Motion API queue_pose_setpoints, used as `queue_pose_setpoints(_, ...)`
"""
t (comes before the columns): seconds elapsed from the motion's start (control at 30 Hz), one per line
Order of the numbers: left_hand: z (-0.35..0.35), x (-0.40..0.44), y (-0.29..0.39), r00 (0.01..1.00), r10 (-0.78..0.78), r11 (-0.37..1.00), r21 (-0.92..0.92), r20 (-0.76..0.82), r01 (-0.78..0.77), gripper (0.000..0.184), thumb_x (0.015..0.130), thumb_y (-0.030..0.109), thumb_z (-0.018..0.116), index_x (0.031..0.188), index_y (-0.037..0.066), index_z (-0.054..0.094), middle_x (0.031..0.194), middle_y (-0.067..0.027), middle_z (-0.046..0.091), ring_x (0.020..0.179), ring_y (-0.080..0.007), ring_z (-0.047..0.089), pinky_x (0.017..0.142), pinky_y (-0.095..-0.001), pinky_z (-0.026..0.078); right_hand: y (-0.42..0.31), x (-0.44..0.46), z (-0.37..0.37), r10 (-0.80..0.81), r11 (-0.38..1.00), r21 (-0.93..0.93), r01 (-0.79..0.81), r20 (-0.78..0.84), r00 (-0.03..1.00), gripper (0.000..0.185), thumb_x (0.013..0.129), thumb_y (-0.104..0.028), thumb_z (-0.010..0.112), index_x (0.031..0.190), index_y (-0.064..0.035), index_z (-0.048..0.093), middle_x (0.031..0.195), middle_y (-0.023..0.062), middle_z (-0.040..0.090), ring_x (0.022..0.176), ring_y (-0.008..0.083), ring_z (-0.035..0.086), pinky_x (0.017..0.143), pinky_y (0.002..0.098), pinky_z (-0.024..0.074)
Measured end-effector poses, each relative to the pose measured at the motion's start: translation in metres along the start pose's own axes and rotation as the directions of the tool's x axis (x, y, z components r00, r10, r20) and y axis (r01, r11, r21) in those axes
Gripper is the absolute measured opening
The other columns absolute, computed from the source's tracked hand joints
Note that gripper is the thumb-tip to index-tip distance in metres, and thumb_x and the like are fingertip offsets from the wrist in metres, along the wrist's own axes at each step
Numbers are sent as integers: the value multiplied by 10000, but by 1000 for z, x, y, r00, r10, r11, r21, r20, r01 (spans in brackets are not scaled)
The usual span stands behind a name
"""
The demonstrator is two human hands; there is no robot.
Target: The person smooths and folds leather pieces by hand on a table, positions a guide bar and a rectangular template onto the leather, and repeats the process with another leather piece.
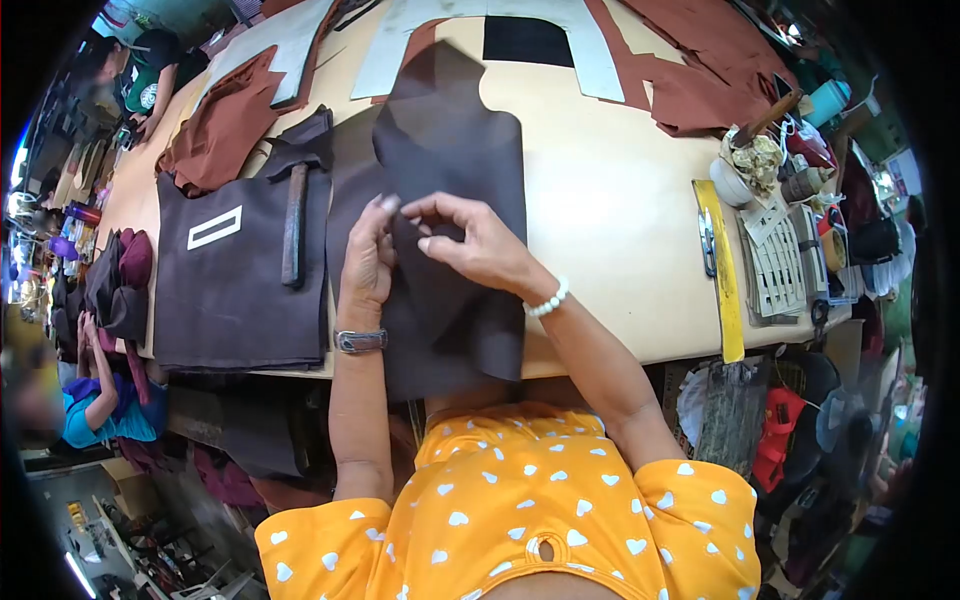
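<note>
A long dark brown sheet of fabric or leather (455, 140) stretches up the table in front of me, its lower end hanging over the near edge. Over its left side my left hand (370, 255) is raised, thumb and fingers drawn together. My right hand (475, 240) faces it from the right, thumb and forefinger curled towards each other. The fingertips of both hands nearly meet; whatever is between them is too small or blurred to make out. Left of them, a stack of dark brown pieces (240, 300) carries a hammer-like tool (295, 225) and a white rectangular frame (214, 228).
A yellow ruler (720, 270) lies at the right, beside a box of flat strips (775, 265) and a white bowl (730, 183). Rust-brown pieces (225, 120) and pale templates (545, 12) cover the far side. People (105, 400) work at the left.
</note>
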State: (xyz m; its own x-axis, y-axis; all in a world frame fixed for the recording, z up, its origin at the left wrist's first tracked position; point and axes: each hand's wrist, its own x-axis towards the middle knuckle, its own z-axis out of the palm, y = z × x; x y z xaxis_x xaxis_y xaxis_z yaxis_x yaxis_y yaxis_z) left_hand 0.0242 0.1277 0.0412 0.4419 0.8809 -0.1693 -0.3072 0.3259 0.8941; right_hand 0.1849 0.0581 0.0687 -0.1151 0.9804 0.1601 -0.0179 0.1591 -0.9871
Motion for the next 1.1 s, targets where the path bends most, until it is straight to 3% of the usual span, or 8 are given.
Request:
queue_pose_setpoints(0.1, -7, -6, 1, 997, 30, 972, 233, -73, -12, 554, 770, 6, 593, 1296, -20, 423, 1187, -101, 546, 1094, -188, 515, 945, -292, 411, -1, -20, -10, -356, 742, -663, 96, -268, 895, 381, 783, -213, 663, 1071, 24, 588, 923, 144, 595, 912, 259, 569, 805, 358, 464)
queue_pose_setpoints(0.17, -12, -13, -10, 957, 254, 854, 496, -136, -156, 660, 738, -41, 518, 1363, -39, 305, 1291, -163, 467, 1045, -207, 556, 903, -281, 435, 5, -28, -24, -477, 509, -852, -121, -397, 784, 494, 772, -282, 688, 1132, 26, 546, 936, 160, 583, 937, 315, 558, 803, 402, 465)
queue_pose_setpoints(0.23, -14, -23, -14, 922, 365, 734, 649, -132, -198, 775, 711, -85, 457, 1432, -1, 184, 1383, -183, 379, 919, -168, 566, 795, -249, 455, 11, -29, -35, -270, 553, -760, -342, -552, 789, 720, 750, -340, 709, 1267, 68, 417, 936, 203, 574, 946, 311, 573, 803, 413, 469)
queue_pose_setpoints(0.33, -2, -40, -5, 946, 290, 797, 584, -146, -154, 863, 694, -107, 432, 1478, 76, 119, 1434, -149, 313, 838, -101, 482, 693, -213, 436, -6, -13, -36, 524, 817, 14, -577, -436, 732, 805, 741, -349, 713, 1302, 108, 361, 973, 243, 569, 961, 290, 588, 819, 408, 467)
queue_pose_setpoints(0.47, 7, -46, -4, 969, 202, 896, 426, -145, -123, 875, 662, -101, 433, 1475, 66, 159, 1518, -110, 189, 1327, -183, 300, 948, -227, 371, 26, 2, -28, 292, 885, -205, -418, -455, 841, 797, 735, -275, 708, 1311, 131, 335, 1032, 270, 581, 931, 305, 611, 808, 344, 485)
queue_pose_setpoints(0.67, 25, 18, -30, 949, 191, 725, 615, 253, -310, 695, 697, -50, 433, 1380, 81, 423, 1417, -114, 409, 1300, -178, 355, 925, -221, 378, 54, -14, -105, 163, 971, -50, -236, -583, 796, 654, 704, -34, 700, 1266, 121, 402, 1194, 266, 536, 1047, 276, 578, 877, 306, 477)
queue_pose_setpoints(0.9, 93, 68, -64, 972, 204, 773, 590, 115, -233, 344, 801, 107, 619, 1127, -1, 633, 1007, -92, 646, 814, -118, 570, 749, -234, 458, 46, -58, -168, 21, 862, -301, -408, -783, 622, 690, 707, -114, 744, 1267, 113, 411, 1090, 283, 595, 921, 293, 645, 778, 334, 539)
queue_pose_setpoints(1.1, 53, 49, -55, 964, 249, 670, 702, 95, -242, 387, 764, 17, 558, 1144, -14, 621, 944, -76, 650, 773, -98, 560, 709, -211, 450, 36, -57, -152, 57, 821, -295, -488, -809, 585, 789, 654, -202, 789, 1289, 76, 411, 937, 225, 635, 802, 271, 655, 728, 334, 529)
